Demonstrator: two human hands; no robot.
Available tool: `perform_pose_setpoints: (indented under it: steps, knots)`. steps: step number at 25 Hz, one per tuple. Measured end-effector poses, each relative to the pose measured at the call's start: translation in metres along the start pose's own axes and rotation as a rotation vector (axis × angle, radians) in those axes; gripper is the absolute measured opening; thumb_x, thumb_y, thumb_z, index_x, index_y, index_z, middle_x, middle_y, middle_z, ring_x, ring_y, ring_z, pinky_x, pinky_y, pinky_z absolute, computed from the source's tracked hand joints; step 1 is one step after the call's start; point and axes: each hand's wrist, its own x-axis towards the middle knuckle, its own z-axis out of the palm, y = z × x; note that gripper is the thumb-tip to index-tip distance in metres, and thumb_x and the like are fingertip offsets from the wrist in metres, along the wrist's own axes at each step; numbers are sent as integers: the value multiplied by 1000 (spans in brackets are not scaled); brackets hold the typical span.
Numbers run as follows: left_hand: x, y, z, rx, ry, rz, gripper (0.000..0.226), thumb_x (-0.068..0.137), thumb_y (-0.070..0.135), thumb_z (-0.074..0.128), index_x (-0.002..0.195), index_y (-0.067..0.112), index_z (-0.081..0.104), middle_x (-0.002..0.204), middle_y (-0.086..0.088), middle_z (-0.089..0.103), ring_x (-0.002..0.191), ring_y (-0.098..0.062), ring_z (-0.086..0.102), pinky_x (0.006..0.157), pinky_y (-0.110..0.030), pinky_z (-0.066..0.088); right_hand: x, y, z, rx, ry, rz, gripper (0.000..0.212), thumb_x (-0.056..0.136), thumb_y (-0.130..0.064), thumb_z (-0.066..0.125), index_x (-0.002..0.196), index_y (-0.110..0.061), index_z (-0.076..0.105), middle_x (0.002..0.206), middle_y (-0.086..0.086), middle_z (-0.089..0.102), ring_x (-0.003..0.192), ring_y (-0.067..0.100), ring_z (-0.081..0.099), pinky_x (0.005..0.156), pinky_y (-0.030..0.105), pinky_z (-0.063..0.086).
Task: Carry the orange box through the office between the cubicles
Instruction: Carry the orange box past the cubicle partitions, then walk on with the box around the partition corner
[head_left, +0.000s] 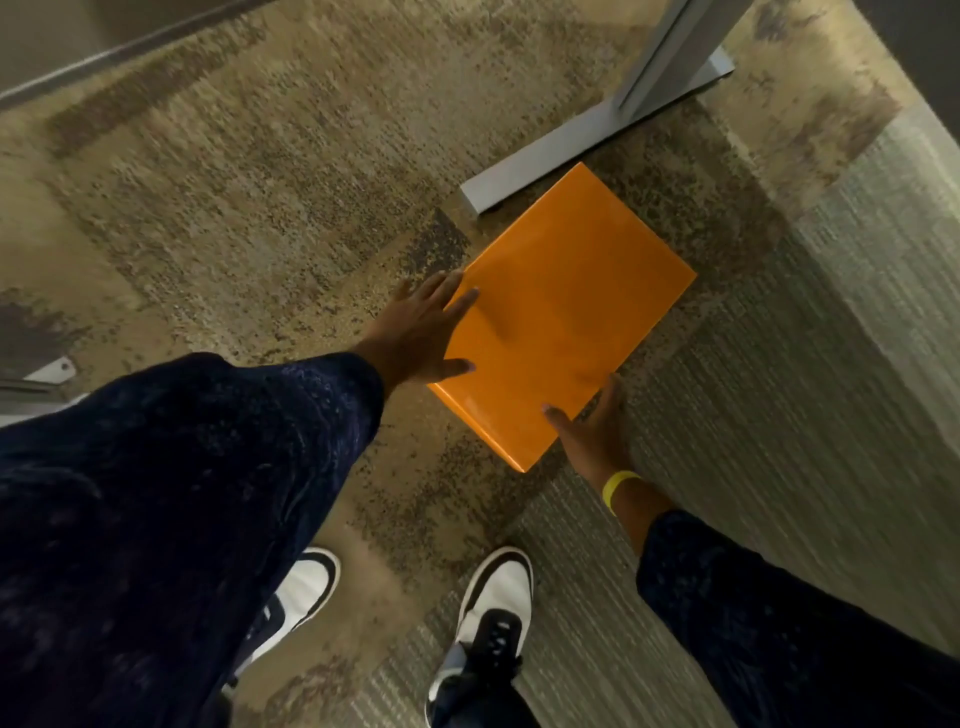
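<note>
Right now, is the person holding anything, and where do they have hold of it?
Yes, the orange box. The left hand presses flat against its left edge, and the right hand supports it from beneath at the near right edge.

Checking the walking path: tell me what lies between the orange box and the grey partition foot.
Head view: only bare patterned carpet shows between the orange box and the grey partition foot.

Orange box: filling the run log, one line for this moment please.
orange box | left hand and right hand hold | above carpet
</note>
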Motion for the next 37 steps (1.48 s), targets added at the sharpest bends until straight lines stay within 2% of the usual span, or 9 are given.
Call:
perform_pose_setpoints:
  steps: [5,11,18,23,25,27,30,33,37]
  knots:
    - [-16,-9,-7,45,78,97,108,78,85,31,157,19,2,168,-13,-1,155,-30,2,120,-60,5,-24,-16,15,2,11,-59,102,86,-32,74,158,-20,2,168,7,0,152,31,13,114,53,33]
    - [-31,-27,7,60,61,185,109,73,90,20,157,21,5,168,-12,-1,155,-30,1,120,-60,4,-48,-27,68,-157,93,-69,100,85,-48,70,158,-19,8,168,7,1,154,28,6,118,58,18]
    - [-31,-46,35,65,20,267,107,76,86,27,157,21,4,168,-11,1,154,-31,3,120,-59,8,-60,-14,116,-93,223,-24,92,85,-48,67,157,-23,16,168,7,7,154,27,8,122,53,10]
    - [0,-52,55,-152,-21,131,112,76,82,44,157,20,-1,168,-12,-2,153,-38,3,116,-64,21,-35,7,116,-62,358,-71,93,82,-61,63,157,-30,17,168,5,-2,155,29,-1,122,56,8]
    - [17,-51,60,-336,-43,37,113,77,76,54,156,19,-2,167,-14,1,151,-41,12,113,-65,31,-22,10,111,8,426,-10,100,78,-68,61,156,-32,11,168,5,-5,155,29,-1,122,56,9]
    - [29,-52,69,-548,-24,-77,113,74,75,60,155,18,5,161,-19,20,140,-43,38,103,-61,45,-13,14,107,192,455,79,110,75,-67,67,157,-27,5,168,6,2,153,30,11,122,54,18]
    - [28,-50,82,-775,19,-199,105,66,80,61,147,23,27,132,-11,60,101,-36,68,78,-52,60,-11,21,106,673,430,205,94,79,-51,74,151,-21,22,154,4,39,137,27,45,113,54,38]
    - [23,-49,93,-976,77,-202,82,70,64,74,139,31,41,116,-1,68,87,-28,71,56,-30,53,-17,21,111,825,337,214,72,86,-36,73,144,-27,33,141,1,52,123,27,56,104,57,47]
    - [29,-51,91,-1047,76,-180,70,76,50,78,136,30,48,112,7,66,89,-19,67,62,-27,49,-15,23,114,854,348,175,71,86,-26,73,146,-30,36,141,4,53,123,31,56,100,60,48]
